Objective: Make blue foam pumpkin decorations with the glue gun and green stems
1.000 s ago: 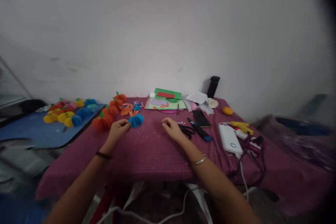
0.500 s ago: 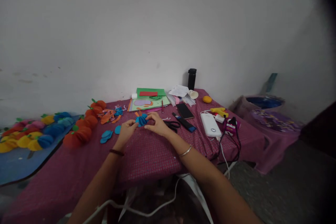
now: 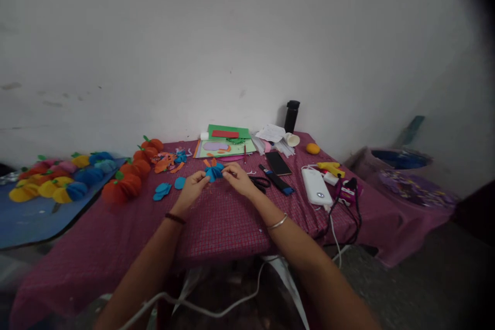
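Observation:
Between my two hands is a blue folded-paper piece (image 3: 214,171) with fanned layers, held just above the checked cloth. My left hand (image 3: 194,185) pinches its left edge. The fingers of my right hand (image 3: 236,177) are closed on its right edge. Blue paper cut-outs (image 3: 162,190) and a blue paper disc (image 3: 180,183) lie left of my left hand. Black scissors (image 3: 260,182) rest just right of my right hand, partly hidden by it. Orange paper strips (image 3: 210,162) show behind the blue piece.
Orange paper pumpkins (image 3: 122,187) line the table's left side. Coloured sheets (image 3: 222,148) lie at the back. A phone (image 3: 278,163), a white power bank (image 3: 316,185) with cables, a yellow glue gun (image 3: 331,168) and a black bottle (image 3: 292,116) stand or lie to the right.
The view has shifted slightly left, so things appear further right. My hands have spread the blue paper piece wider, and its left and right edges now lie between my fingertips.

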Demonstrator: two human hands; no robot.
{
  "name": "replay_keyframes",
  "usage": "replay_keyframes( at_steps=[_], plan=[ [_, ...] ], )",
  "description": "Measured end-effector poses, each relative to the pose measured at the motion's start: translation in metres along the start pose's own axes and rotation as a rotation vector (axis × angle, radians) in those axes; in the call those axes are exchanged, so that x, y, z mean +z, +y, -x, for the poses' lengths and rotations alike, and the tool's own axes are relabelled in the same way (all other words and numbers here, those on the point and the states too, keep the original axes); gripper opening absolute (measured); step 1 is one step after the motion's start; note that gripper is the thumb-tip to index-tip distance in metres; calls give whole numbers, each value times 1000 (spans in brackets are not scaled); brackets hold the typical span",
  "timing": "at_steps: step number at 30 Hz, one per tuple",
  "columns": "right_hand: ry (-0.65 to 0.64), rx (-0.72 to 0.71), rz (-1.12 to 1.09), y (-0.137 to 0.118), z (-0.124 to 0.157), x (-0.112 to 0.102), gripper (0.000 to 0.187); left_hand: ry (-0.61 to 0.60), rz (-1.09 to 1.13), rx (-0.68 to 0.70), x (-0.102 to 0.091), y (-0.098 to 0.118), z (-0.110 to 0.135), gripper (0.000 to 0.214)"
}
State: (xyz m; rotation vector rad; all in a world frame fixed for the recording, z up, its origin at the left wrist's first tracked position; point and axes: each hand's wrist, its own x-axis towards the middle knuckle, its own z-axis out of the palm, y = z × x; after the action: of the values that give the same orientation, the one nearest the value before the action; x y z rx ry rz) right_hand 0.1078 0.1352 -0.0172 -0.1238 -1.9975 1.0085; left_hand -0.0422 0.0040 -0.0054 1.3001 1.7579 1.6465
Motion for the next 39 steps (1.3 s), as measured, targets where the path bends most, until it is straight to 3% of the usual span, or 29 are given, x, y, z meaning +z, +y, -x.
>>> replay_keyframes(
  at_steps=[7,13,17,27,39],
  plan=[
    [35,25,7,-6,0,-4,12,-66,181,-60,2,0,5,29],
    [-47,33,1,-10,2,-1,7,-24,332,-103,6,-5,11,28],
    [-103,64,3,-11,5,2,12,-4,410,-107,7,-7,10,28],
    [-166,106,-34,-16,6,0,15,-47,588,-147,5,-6,11,34],
    [-149,128,0,-5,5,5,8,-113,584,-193,6,-9,14,35]
  ],
)
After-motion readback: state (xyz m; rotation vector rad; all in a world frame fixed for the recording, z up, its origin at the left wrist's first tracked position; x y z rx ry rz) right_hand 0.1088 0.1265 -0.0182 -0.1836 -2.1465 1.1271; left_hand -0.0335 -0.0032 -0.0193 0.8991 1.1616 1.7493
